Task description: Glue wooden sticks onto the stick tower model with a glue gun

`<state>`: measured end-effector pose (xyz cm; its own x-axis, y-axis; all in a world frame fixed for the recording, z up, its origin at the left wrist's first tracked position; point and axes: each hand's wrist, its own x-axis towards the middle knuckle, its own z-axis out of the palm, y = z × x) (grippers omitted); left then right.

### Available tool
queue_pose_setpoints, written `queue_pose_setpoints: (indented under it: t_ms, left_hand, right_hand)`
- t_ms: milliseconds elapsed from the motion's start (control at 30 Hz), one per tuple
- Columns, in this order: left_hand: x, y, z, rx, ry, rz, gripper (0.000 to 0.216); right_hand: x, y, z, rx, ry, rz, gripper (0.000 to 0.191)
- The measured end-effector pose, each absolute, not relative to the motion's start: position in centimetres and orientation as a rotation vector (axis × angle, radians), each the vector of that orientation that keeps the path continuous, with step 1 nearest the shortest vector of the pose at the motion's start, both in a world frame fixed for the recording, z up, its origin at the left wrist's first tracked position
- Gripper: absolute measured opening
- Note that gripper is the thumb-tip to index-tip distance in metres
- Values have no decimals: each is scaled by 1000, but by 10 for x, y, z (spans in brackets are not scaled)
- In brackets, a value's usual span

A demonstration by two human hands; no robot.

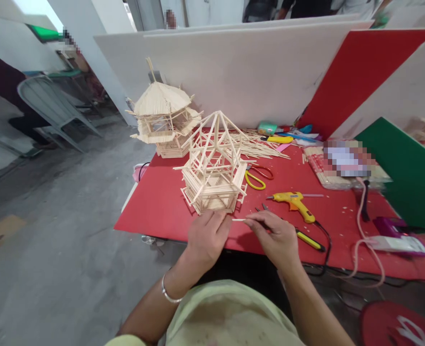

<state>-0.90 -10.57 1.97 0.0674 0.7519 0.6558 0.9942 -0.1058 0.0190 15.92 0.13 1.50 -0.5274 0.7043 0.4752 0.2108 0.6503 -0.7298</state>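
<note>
A thin pale wooden stick (238,220) spans the gap between my two hands at the table's front edge. My left hand (208,236) is closed over its left end, right in front of the base of an open-framed stick pavilion model (216,180). The other end is pinched between the thumb and forefinger of my right hand (276,235). Beside my right hand lie a yellow utility knife (310,240) and a yellow glue gun (293,202). Whether my left fingers also touch the model's base cannot be made out.
Another pavilion model (165,117) with a covered roof stands at the back left. Loose sticks (257,144) and scissors (256,177) lie behind the glue gun on the red table (151,206). Cables (359,240) run at the right. White boards (234,72) stand behind.
</note>
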Motion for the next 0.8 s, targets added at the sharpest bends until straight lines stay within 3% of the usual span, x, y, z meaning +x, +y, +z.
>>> queue_pose_setpoints:
  t_ms: [233,600,800]
  left_hand:
    - [-10,-106,22,-1891,-1711,-827,22]
    - [-21,-99,33,-1799,-1754,-730,26]
    - [-34,-94,45,-1680,-1793,-680,29]
  right_hand:
    - [145,-5,19,-639,-1983,780,5]
    - [142,-2,4,-750,-1851,925,25]
    - [164,12,1,-782,-1959,785,12]
